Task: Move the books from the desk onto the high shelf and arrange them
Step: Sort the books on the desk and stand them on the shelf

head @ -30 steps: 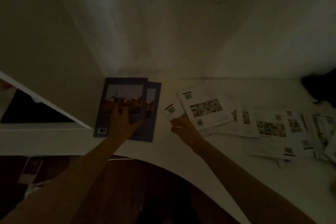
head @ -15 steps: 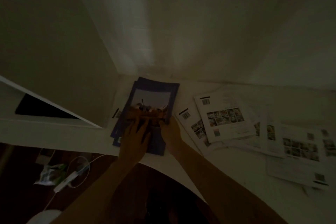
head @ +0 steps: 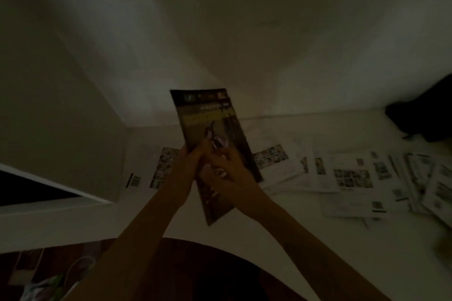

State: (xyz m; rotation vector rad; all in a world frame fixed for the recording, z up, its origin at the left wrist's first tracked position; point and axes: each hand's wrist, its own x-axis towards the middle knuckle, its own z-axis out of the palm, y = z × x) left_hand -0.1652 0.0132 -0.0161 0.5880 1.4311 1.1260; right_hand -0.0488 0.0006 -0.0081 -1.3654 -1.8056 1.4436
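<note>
A dark-covered book [head: 215, 137] is held up off the white shelf [head: 305, 239], tilted so its top edge leans away toward the back wall and its lower corner points down toward the person. Both hands meet at its middle: the left hand [head: 186, 166] grips the left edge, with its fingers curled onto the cover, and the right hand [head: 230, 173] grips the cover from the right, its fingers bent over the front and partly covering the picture there. One book is in the hands; whether it is a single book or several pressed together cannot be told, since only the front cover shows. Under and beside the hands, pale printed sheets [head: 347, 176] lie flat on the shelf, overlapping in a loose row that runs to the right; about six or seven can be made out, and the far ones blur into each other. One more sheet [head: 163, 166] with small pictures lies to the left of the left hand, partly hidden by the wrist. A dark bundle [head: 425, 115] sits at the far right against the wall, cut off by the frame edge, and what it is cannot be made out. The scene is very dim, so the lettering on the cover is unreadable. At the bottom left a few pale things [head: 49, 286] lie far below, too dark to name.
</note>
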